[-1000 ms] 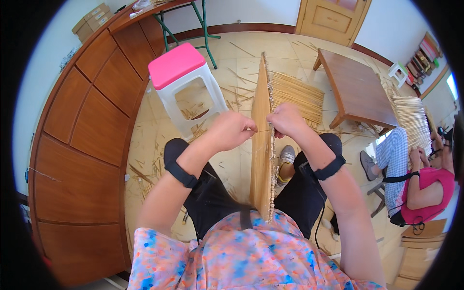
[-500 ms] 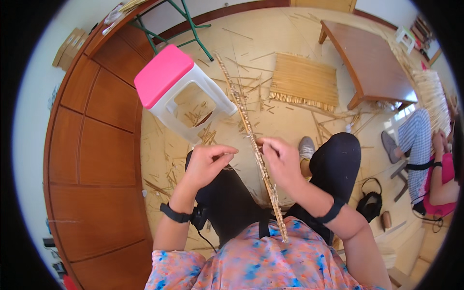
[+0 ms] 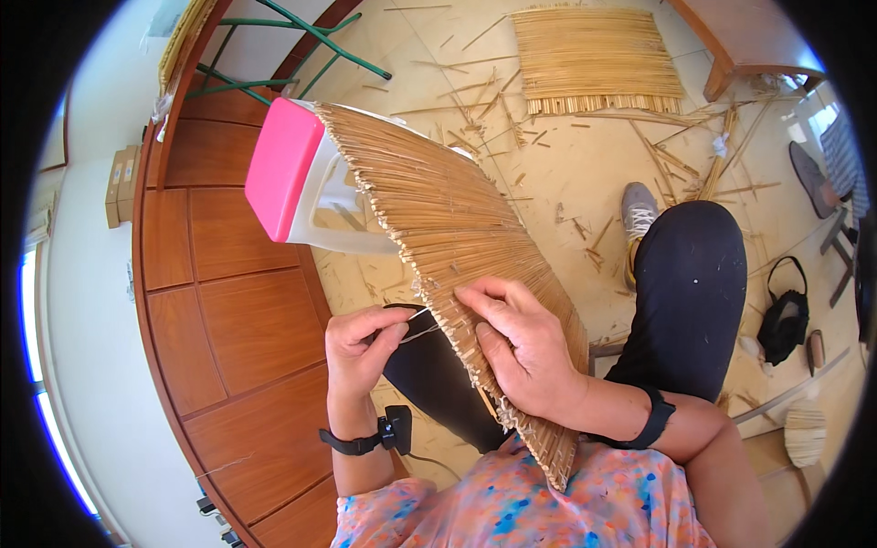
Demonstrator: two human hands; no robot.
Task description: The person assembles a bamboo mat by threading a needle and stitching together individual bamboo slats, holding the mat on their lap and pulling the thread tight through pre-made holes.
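Observation:
A woven straw mat (image 3: pixel 457 219) slants across my lap, its broad face turned up and its knotted edge running from the stool down to my shirt. My left hand (image 3: pixel 364 347) is closed in a pinch beside that edge. From its fingertips thin pale thread (image 3: pixel 418 336) runs to the mat; whether a needle is in the pinch is too small to tell. Lying over the mat near the same edge, my right hand (image 3: pixel 530 352) grips it with bent fingers. The mat's underside is hidden.
A white stool with a pink top (image 3: pixel 281 173) stands behind the mat, beside a brown wooden cabinet (image 3: pixel 265 320). Another straw mat (image 3: pixel 598 59) lies on the floor among scattered stalks. A wooden table (image 3: pixel 754 41) and a black bag (image 3: pixel 784 329) are at the right.
The mat has gone from nearly edge-on to showing its broad face. My right hand has moved onto that face. The left hand is now close to the edge, and the view has shifted.

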